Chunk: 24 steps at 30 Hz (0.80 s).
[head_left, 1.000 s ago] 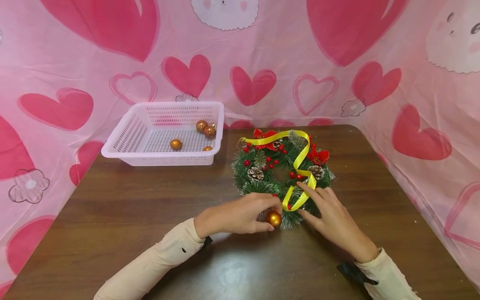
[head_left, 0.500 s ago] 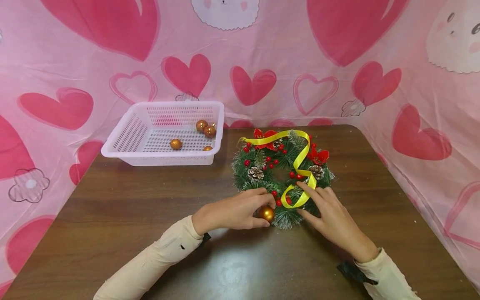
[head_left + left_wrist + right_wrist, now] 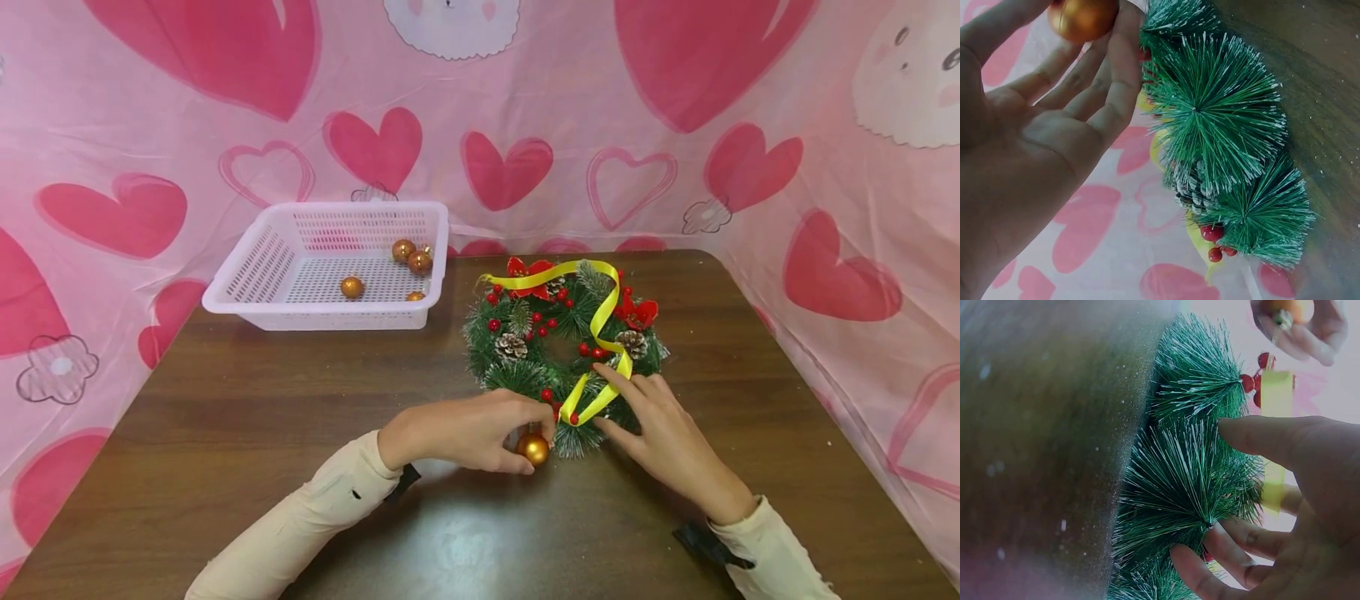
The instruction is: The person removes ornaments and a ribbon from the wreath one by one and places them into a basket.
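Note:
A gold bauble (image 3: 533, 449) is held between the thumb and fingers of my left hand (image 3: 472, 432), just off the wreath's front edge. From its cap a thin strand runs toward the ribbon in the right wrist view (image 3: 1272, 347). The green wreath (image 3: 517, 377) lies on the table, dressed with pinecones, red berries and red flowers. Along its top and right side winds a yellow ribbon (image 3: 604, 313), whose near part bends sharply between my hands. My right hand (image 3: 667, 433) rests on the wreath's right front, fingers spread over greenery and ribbon; some fingertips are hidden.
A white plastic basket (image 3: 330, 308) stands at the back left, holding several gold baubles (image 3: 352, 287). The brown wooden table (image 3: 262, 400) reaches back to a pink heart-printed cloth (image 3: 502, 92) hanging behind and at the sides.
My left hand has shifted the bauble a little left, then back toward the table's front. The ribbon's near loop went slack and rounded, then straightened into a sharp bend. My right hand stays put.

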### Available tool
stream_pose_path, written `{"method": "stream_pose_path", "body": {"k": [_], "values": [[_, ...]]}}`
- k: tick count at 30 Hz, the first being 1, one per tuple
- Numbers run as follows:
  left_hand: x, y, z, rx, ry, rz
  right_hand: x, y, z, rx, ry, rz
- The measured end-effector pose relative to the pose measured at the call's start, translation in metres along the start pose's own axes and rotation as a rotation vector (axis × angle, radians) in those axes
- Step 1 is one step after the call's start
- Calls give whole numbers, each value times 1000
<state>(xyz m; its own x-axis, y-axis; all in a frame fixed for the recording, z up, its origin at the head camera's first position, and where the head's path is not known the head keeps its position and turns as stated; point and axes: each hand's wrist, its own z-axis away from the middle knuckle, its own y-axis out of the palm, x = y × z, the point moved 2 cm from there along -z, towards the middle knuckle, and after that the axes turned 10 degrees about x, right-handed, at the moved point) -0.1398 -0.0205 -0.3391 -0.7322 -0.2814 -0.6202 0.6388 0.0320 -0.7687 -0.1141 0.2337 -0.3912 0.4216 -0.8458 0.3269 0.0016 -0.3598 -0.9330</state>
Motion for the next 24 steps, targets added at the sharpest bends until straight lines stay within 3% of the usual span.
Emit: {"method": "stream_pose_path", "body": {"k": [3,6,10,15,24], "values": [[0,1,0,20,8,-19,0,0,0,1,2,-1],[0,0,0,-19,19,-28,0,1,0,-1,1,0],[-2,-4,0,-151,56,-31,1,0,0,-28,-13,-11],[-4,-11,1,-325,67,-30,1,-5,1,-138,-68,-60],[-2,-16,3,-473,47,20,1,-11,3,-303,-92,-79]]}}
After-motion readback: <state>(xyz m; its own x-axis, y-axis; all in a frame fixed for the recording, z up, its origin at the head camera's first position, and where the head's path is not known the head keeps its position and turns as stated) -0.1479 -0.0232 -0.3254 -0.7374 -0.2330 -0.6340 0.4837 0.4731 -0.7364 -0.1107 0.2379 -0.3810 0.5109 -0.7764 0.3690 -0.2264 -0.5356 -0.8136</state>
